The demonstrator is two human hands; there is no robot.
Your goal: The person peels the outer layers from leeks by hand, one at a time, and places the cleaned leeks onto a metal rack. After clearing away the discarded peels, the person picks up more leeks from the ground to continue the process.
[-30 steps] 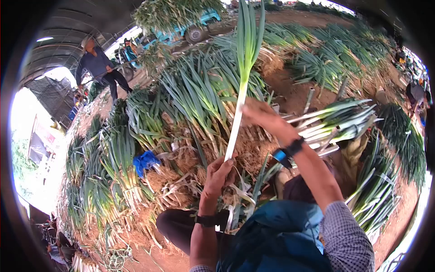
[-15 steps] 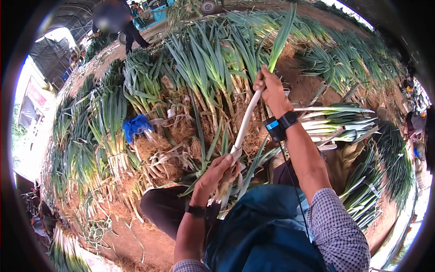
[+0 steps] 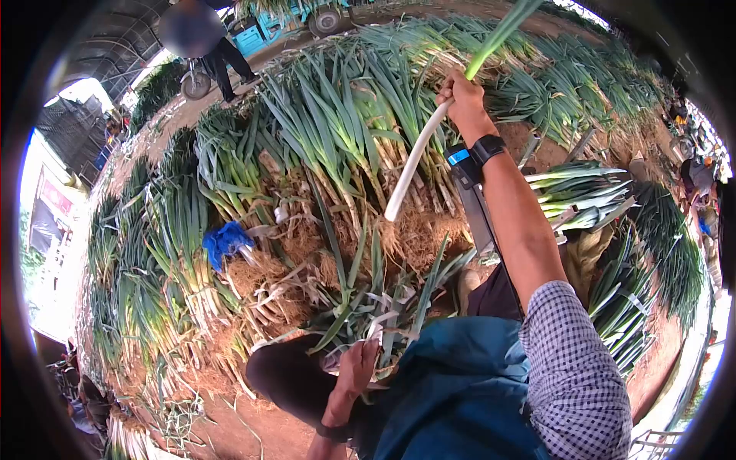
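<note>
A long green onion [image 3: 415, 157] with a smooth white stalk and green leaf top is in my right hand [image 3: 466, 100], fingers closed around it where white turns green. Its bare white end hangs free, down to the left. My left hand [image 3: 358, 366] is low by my bent knee, fingers curled, with a pale strip of peeled skin [image 3: 375, 333] sticking up from them. Loose leaves and peelings [image 3: 395, 307] lie around that hand. Bundles of unpeeled green onions [image 3: 337, 115] with brown roots stand just beyond.
More green onion bundles [image 3: 165, 253] spread to the left. Peeled ones [image 3: 579, 195] lie on a rack at the right. A blue rag [image 3: 225, 242] rests among the roots. Behind are a person [image 3: 222, 61], a motorbike wheel [image 3: 196, 84] and a turquoise vehicle [image 3: 264, 27].
My right hand has lifted the green onion up and away, pulling its lower end out of my left hand. My left hand has dropped toward my lap with peeled skin.
</note>
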